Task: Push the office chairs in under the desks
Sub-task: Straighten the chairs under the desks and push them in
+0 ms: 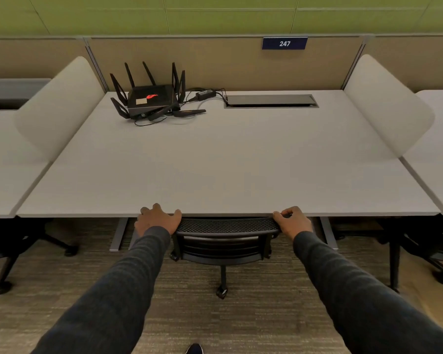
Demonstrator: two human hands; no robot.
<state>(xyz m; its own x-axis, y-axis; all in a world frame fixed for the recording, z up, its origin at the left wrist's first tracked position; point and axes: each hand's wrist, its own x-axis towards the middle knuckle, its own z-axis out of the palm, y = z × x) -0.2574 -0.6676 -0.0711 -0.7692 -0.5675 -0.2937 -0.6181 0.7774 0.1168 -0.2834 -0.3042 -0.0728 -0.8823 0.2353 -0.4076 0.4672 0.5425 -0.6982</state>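
Note:
A black mesh-backed office chair [226,226] stands straight ahead of me, its seat hidden under the pale grey desk [215,169] and its backrest top right at the desk's front edge. My left hand [157,221] grips the left end of the backrest top. My right hand [293,222] grips the right end. Both arms are stretched forward in dark sleeves. One chair leg with a caster [221,292] shows on the carpet below.
A black router with several antennas [151,98] and a power adapter [205,94] lie at the desk's back left, beside a cable hatch [271,101]. Curved white dividers [59,108] [386,108] flank the desk. Other chair bases [23,246] [430,254] stand under the neighbouring desks.

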